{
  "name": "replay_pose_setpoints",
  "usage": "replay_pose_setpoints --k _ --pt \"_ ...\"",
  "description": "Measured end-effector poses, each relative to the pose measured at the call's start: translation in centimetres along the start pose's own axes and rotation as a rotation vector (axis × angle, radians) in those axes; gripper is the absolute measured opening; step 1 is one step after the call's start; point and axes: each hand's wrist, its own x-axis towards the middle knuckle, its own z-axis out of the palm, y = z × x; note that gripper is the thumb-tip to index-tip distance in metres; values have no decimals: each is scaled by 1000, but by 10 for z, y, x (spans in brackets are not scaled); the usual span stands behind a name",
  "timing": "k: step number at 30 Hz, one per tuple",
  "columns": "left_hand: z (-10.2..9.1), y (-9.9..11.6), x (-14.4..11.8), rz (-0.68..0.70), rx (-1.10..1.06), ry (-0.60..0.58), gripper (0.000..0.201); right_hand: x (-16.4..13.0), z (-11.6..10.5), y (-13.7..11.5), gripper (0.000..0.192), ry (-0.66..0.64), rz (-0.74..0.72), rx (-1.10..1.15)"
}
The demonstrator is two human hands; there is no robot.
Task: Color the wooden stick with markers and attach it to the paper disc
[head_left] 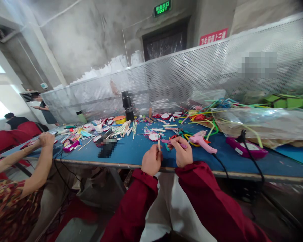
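Over the blue bench (131, 153), her left hand (151, 160) pinched a wooden stick (159, 144) upright; her right hand (183, 153) gripped a purple strip (173, 142), the pink glue gun (203, 141) just beside it.

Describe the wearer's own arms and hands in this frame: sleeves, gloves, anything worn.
Both arms wear long, loose dark red sleeves reaching the wrists. The left hand and right hand are bare: no gloves, and no rings or watch visible. White clothing shows between the arms, lower down.
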Motion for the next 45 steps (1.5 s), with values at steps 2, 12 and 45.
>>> replay_pose_setpoints --k 2,12,45 --pt "-1 1 0 -2 -5 -1 24 0 0 1 20 8 -3 -15" --pt "-1 0 0 18 -15 -7 23 0 1 0 18 23 -8 24" --pt "-3 -1 -2 59 -12 -14 24 1 1 1 18 21 16 -27"
